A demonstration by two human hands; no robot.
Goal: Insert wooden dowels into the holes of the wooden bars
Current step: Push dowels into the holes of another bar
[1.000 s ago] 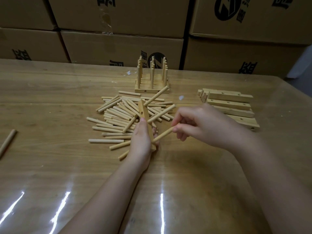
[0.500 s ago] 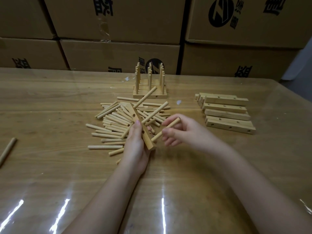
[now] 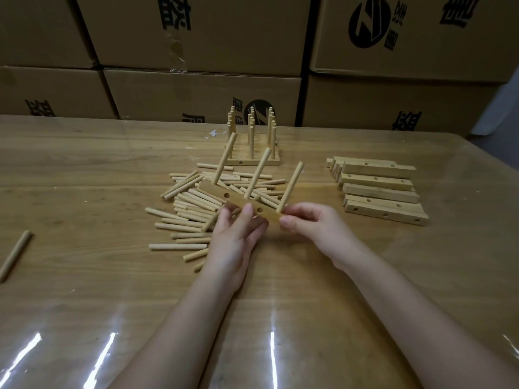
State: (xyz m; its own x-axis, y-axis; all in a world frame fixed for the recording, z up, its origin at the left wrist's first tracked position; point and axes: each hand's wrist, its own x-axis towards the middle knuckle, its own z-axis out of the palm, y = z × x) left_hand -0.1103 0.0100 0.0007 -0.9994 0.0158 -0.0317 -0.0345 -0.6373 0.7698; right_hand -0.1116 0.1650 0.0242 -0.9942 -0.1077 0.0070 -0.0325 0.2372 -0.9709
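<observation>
I hold a wooden bar (image 3: 216,191) with side holes just above the table. Three dowels stand in it, tilted away from me; the nearest one (image 3: 290,187) rises by my right fingers. My left hand (image 3: 236,234) grips the bar's middle from below, thumb on its front face. My right hand (image 3: 311,224) pinches the bar's right end. A loose pile of dowels (image 3: 185,211) lies under and left of the bar. A stack of bare bars (image 3: 379,189) sits to the right.
A group of bars with upright dowels (image 3: 252,147) stands behind the pile. A single dowel (image 3: 15,255) lies at the far left of the table (image 3: 84,192). Cardboard boxes (image 3: 196,88) wall off the table's far edge.
The dowel my right hand held now stands in the bar's right end. The bar has swung from pointing away from me to lying crosswise, and my right hand has moved to its end.
</observation>
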